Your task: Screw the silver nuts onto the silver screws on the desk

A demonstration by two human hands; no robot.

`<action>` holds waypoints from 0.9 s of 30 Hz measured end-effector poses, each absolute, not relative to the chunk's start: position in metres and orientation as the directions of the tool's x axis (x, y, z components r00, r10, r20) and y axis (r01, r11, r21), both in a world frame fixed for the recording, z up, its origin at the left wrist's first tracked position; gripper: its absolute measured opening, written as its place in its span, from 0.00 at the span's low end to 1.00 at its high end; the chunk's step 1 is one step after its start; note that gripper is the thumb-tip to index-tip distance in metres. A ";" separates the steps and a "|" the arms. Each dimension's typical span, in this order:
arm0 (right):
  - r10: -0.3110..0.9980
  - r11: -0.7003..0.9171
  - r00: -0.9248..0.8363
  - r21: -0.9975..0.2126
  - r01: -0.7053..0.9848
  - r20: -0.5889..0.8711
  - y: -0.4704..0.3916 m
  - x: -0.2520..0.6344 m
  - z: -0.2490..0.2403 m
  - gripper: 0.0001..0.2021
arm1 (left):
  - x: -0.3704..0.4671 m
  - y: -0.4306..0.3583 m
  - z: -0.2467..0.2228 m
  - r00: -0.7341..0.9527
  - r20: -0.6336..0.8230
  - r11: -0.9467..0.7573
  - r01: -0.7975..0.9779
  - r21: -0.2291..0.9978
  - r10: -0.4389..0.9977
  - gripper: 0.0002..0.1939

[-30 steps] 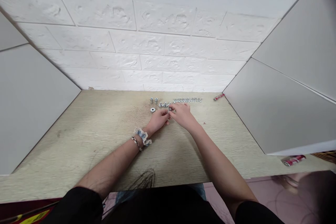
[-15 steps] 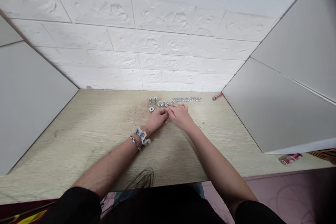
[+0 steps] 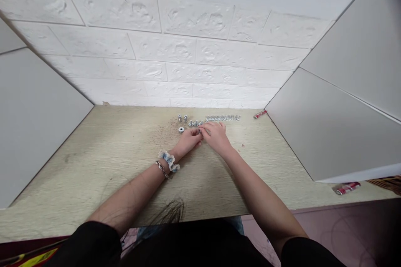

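Note:
Over the middle of the wooden tabletop, my left hand and my right hand meet fingertip to fingertip. Both are closed in a pinch around something small, mostly hidden by the fingers; a bit of it looks metallic. Just beyond my fingers stand several small silver screws in a short row. Left of them, two thicker threaded metal pieces stand upright. A round metal piece with a dark hole sits just left of my left hand. Behind my right hand runs a long row of silver screws.
A white brick-patterned wall closes off the back, with grey panels on the right and left. One red battery lies in the far right corner, another red battery near the front right. Reddish crumbs lie right of my hands.
My hands stay together in nearly the same place; the fingers have shifted only slightly at the small piece. The rows of screws look unmoved.

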State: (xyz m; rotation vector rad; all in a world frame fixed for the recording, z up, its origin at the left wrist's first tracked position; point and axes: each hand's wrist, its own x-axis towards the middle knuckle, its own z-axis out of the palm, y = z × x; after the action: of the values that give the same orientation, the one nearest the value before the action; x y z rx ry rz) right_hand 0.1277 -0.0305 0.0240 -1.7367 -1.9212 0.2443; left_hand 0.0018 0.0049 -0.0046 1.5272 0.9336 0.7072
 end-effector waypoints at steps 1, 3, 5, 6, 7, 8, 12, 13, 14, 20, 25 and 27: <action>0.963 0.155 -0.027 -0.471 0.868 0.267 -0.030 0.128 0.024 0.13 | 0.002 0.004 -0.005 0.507 -0.056 -0.027 0.154 0.988 0.860 0.09; 0.964 0.152 -0.023 -0.478 0.865 0.265 -0.029 0.129 0.024 0.13 | 0.003 0.003 -0.005 0.499 -0.053 -0.012 0.126 0.992 0.865 0.16; 0.968 0.146 -0.022 -0.489 0.860 0.251 -0.028 0.130 0.025 0.13 | 0.004 0.002 -0.005 0.475 -0.053 0.000 0.111 0.994 0.878 0.26; 0.970 0.146 -0.025 -0.494 0.857 0.243 -0.028 0.130 0.026 0.13 | 0.004 0.002 -0.005 0.466 -0.050 0.001 0.106 0.994 0.883 0.28; 0.971 0.147 -0.029 -0.500 0.853 0.236 -0.029 0.130 0.027 0.13 | 0.004 0.002 -0.005 0.463 -0.042 -0.004 0.099 0.995 0.886 0.28; 0.972 0.151 -0.034 -0.508 0.848 0.233 -0.030 0.129 0.027 0.12 | 0.004 0.001 -0.004 0.464 -0.031 -0.014 0.092 0.996 0.885 0.26; 0.965 0.180 -0.040 -0.542 0.821 0.260 -0.033 0.127 0.030 0.11 | 0.004 0.001 -0.002 0.493 0.016 -0.085 0.117 0.989 0.870 0.10; 0.960 0.186 -0.036 -0.539 0.822 0.277 -0.032 0.126 0.032 0.11 | 0.004 0.001 -0.002 0.501 0.023 -0.104 0.135 0.985 0.865 0.09; 0.955 0.189 -0.029 -0.527 0.829 0.296 -0.030 0.125 0.035 0.11 | 0.004 0.002 -0.002 0.507 0.028 -0.121 0.150 0.981 0.861 0.09; 0.961 0.214 -0.134 -0.343 0.915 0.242 0.014 0.114 0.058 0.13 | 0.003 0.006 -0.012 0.532 0.034 -0.186 0.234 0.954 0.846 0.12; 0.952 0.298 -0.282 -0.150 0.943 0.116 0.052 0.098 0.059 0.11 | 0.002 0.006 -0.016 0.552 0.042 -0.216 0.253 0.943 0.833 0.14; 0.948 0.313 -0.304 -0.107 0.944 0.092 0.058 0.094 0.056 0.11 | 0.002 0.005 -0.014 0.551 0.037 -0.210 0.255 0.944 0.834 0.14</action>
State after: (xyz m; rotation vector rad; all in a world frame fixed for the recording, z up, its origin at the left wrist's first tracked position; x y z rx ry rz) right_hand 0.0937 0.0578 0.0557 -1.7642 -2.4300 0.0489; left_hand 0.0023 0.0052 -0.0137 1.7454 0.9095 0.6954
